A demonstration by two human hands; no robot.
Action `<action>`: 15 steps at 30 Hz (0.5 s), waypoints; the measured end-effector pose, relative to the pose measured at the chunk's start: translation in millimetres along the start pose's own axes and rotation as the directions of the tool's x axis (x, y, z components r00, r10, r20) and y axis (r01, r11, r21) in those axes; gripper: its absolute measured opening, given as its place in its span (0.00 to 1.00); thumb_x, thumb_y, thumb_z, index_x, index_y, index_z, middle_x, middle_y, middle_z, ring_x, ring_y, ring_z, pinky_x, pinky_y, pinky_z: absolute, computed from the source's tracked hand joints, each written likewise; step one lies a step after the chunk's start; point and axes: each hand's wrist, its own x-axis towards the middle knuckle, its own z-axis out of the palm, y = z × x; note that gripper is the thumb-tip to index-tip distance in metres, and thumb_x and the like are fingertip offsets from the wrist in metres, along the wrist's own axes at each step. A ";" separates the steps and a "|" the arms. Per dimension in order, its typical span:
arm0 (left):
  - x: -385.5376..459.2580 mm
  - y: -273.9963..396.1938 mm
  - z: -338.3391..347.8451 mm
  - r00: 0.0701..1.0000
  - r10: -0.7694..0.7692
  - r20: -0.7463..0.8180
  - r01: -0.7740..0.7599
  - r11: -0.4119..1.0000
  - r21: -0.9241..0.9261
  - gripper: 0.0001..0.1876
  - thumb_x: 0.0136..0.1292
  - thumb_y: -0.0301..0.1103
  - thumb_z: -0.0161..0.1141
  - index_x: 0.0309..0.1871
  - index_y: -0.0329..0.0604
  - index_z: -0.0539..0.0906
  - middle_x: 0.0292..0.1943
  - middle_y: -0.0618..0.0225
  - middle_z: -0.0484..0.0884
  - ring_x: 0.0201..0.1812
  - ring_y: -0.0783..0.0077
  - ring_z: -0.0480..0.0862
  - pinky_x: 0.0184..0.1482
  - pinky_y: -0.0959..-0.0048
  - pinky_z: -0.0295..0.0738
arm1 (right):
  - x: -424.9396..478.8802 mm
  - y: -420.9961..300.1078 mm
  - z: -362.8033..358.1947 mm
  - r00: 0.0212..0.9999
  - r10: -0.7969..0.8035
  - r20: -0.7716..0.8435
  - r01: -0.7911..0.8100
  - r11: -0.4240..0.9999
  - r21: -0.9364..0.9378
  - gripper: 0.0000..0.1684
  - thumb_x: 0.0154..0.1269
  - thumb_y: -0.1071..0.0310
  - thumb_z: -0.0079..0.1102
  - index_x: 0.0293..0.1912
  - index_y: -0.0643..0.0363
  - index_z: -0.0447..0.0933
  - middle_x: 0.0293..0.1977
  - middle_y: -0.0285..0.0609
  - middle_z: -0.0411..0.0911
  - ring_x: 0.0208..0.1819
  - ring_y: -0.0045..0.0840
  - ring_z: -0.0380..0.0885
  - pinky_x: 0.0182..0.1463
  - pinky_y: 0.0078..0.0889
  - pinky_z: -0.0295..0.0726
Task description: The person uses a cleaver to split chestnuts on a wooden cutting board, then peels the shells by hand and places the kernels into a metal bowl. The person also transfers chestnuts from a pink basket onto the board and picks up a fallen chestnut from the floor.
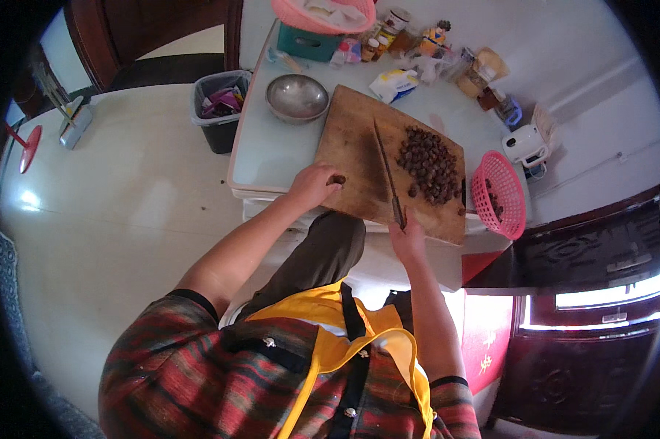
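Observation:
A wooden cutting board (357,142) lies at the front of the table, reaching over its edge. My left hand (314,185) is at the board's left front corner, its fingers closed on a small brown piece (336,180), perhaps a nut or dried fruit. In my right hand (408,236), at the board's front edge, is the handle of a kitchen knife (386,164), whose blade points away from me across the board. Right of the blade is a pile of small, round, dark brown pieces (430,164). A metal bowl (297,97) stands beside the board's back left corner.
At the right stands a pink plastic basket (500,195) with some brown pieces inside. Behind the board are a white plastic packet (394,84), jars, bags and a green crate (308,44) under another pink basket. A white electric kettle (526,145) is farther right. A lined bin (220,118) stands left of the table.

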 end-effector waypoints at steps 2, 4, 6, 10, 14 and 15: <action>1.1 5.1 -3.4 0.999 -0.027 0.031 0.026 1.000 0.011 0.13 0.52 0.35 0.65 0.40 0.40 0.81 0.32 0.57 0.77 0.38 0.57 0.78 0.41 0.63 0.72 | -8.9 -8.3 -4.5 0.994 0.102 0.050 -0.112 0.956 0.271 0.19 0.56 0.68 0.53 0.49 0.58 0.65 0.23 0.42 0.72 0.23 0.36 0.72 0.27 0.33 0.73; 0.2 -4.8 3.5 0.999 -0.009 -0.033 0.010 0.999 0.045 0.14 0.51 0.35 0.66 0.40 0.38 0.81 0.31 0.57 0.77 0.36 0.57 0.78 0.40 0.64 0.72 | -23.1 -37.2 -9.9 0.969 0.197 0.147 -0.246 0.766 0.595 0.14 0.58 0.70 0.52 0.45 0.57 0.67 0.18 0.34 0.68 0.17 0.23 0.68 0.21 0.24 0.69; -1.2 -9.8 6.4 0.998 0.006 -0.066 -0.004 0.999 0.035 0.15 0.50 0.35 0.66 0.39 0.36 0.81 0.31 0.57 0.77 0.34 0.57 0.77 0.38 0.64 0.72 | -33.6 -56.6 -9.9 0.966 0.172 0.193 -0.259 0.630 0.732 0.10 0.60 0.71 0.51 0.42 0.57 0.67 0.18 0.30 0.65 0.17 0.14 0.65 0.19 0.20 0.64; -1.5 -5.8 3.0 0.997 0.007 -0.074 -0.009 1.000 -0.025 0.15 0.49 0.35 0.67 0.38 0.35 0.80 0.30 0.57 0.76 0.32 0.57 0.77 0.36 0.65 0.72 | -37.2 -69.6 -1.0 0.970 0.087 0.229 -0.239 0.537 0.809 0.05 0.63 0.73 0.49 0.37 0.56 0.64 0.18 0.29 0.62 0.15 0.11 0.61 0.15 0.16 0.58; -2.8 -6.1 3.8 0.995 0.033 -0.095 -0.033 0.999 -0.004 0.15 0.49 0.33 0.67 0.37 0.35 0.79 0.30 0.55 0.75 0.32 0.57 0.77 0.35 0.65 0.71 | -32.9 -73.8 5.7 0.963 0.088 0.255 -0.259 0.556 0.790 0.05 0.63 0.71 0.50 0.37 0.56 0.65 0.18 0.28 0.62 0.14 0.11 0.61 0.15 0.16 0.59; -3.3 -5.9 4.0 0.995 0.024 -0.093 -0.026 1.000 -0.012 0.14 0.49 0.33 0.67 0.37 0.35 0.79 0.30 0.55 0.75 0.32 0.56 0.77 0.36 0.65 0.71 | -32.0 -73.8 7.2 0.962 0.092 0.257 -0.264 0.553 0.790 0.05 0.63 0.70 0.51 0.38 0.56 0.65 0.17 0.28 0.62 0.15 0.11 0.62 0.16 0.17 0.60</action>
